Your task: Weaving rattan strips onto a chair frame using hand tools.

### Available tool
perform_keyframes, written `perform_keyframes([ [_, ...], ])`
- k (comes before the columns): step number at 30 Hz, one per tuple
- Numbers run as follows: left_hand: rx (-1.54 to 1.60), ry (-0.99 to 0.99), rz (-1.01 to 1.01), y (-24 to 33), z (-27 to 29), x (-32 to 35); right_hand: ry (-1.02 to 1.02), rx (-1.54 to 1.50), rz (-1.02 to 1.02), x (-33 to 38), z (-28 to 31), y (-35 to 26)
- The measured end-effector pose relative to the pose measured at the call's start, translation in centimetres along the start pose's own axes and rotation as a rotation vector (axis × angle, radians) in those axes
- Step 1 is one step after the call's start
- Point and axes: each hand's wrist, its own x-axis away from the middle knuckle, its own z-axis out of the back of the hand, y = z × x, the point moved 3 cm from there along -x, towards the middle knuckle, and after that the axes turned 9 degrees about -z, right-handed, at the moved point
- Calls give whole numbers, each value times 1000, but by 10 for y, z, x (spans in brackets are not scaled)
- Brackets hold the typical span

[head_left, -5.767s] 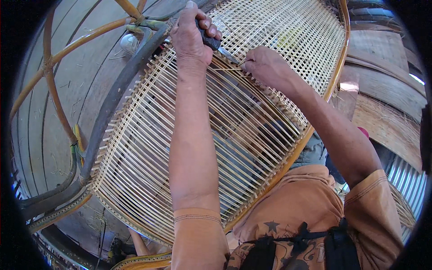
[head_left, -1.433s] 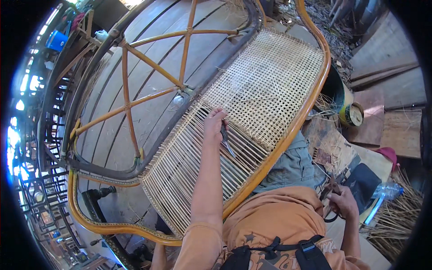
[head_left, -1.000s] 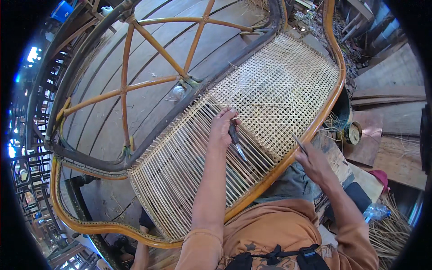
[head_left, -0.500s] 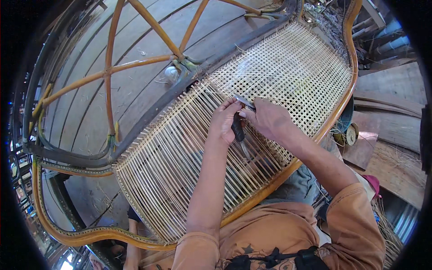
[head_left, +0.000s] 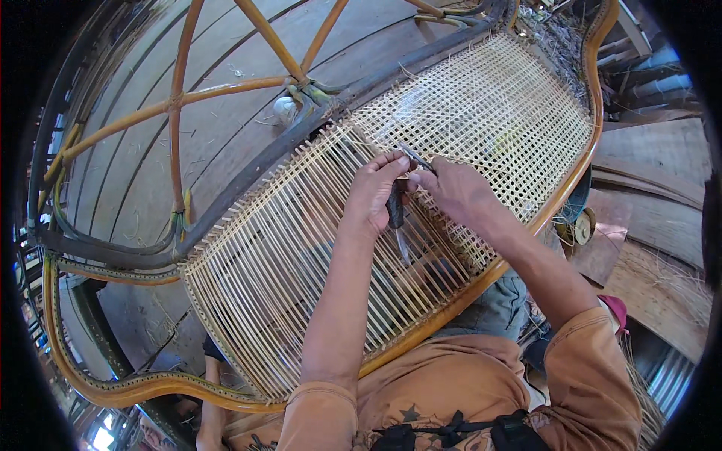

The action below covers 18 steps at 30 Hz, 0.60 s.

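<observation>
The cane seat panel (head_left: 444,113) lies across my lap. Its right part is woven in an open lattice, and its left part has parallel strands (head_left: 263,255) only. My left hand (head_left: 374,192) is closed, its thumb and fingers pinching near the tip of a narrow metal blade. Below its palm hangs a dark-handled pointed tool (head_left: 395,210), blade downward, apparently held by the same hand. My right hand (head_left: 460,194) is closed on a narrow metal-bladed tool (head_left: 415,155) pointing up-left; its handle is hidden. Both hands' fingertips meet above the lattice's edge.
A curved, varnished rattan frame (head_left: 421,322) borders the panel. Rattan braces (head_left: 235,90) rise beyond it, with a white round object (head_left: 285,109) close by. Wooden boards (head_left: 654,225) lie at right. Another person's arm (head_left: 211,402) shows at lower left.
The blade by my right hand has tilted more steeply and shifted slightly up. The dark-handled tool hangs more upright. The whole view has shifted slightly.
</observation>
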Motion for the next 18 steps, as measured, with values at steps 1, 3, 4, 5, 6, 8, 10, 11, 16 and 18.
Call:
perform_keyframes([
  [1,-11,-24,12,3,-1,1,1,-14,60,-2,2,4],
  [3,-50,-51,23,5,1,1,-122,9,104,-10,9,10],
  [4,-45,-49,27,6,4,1,-126,13,102,-13,12,13],
  [5,-87,-48,32,8,5,1,-164,26,138,-16,13,16],
  [6,-129,-48,38,9,6,1,-202,38,174,-17,15,18],
  [8,-149,-60,30,11,7,2,-239,41,183,-18,21,18],
  [10,-235,-69,3,11,6,1,-292,72,222,-17,26,17],
  [11,-273,-71,-12,13,3,4,-304,112,215,-21,24,19],
  [16,-338,-109,-15,12,4,1,-280,157,277,-14,29,13],
  [18,-380,-132,22,12,3,0,-306,190,199,-12,31,13],
])
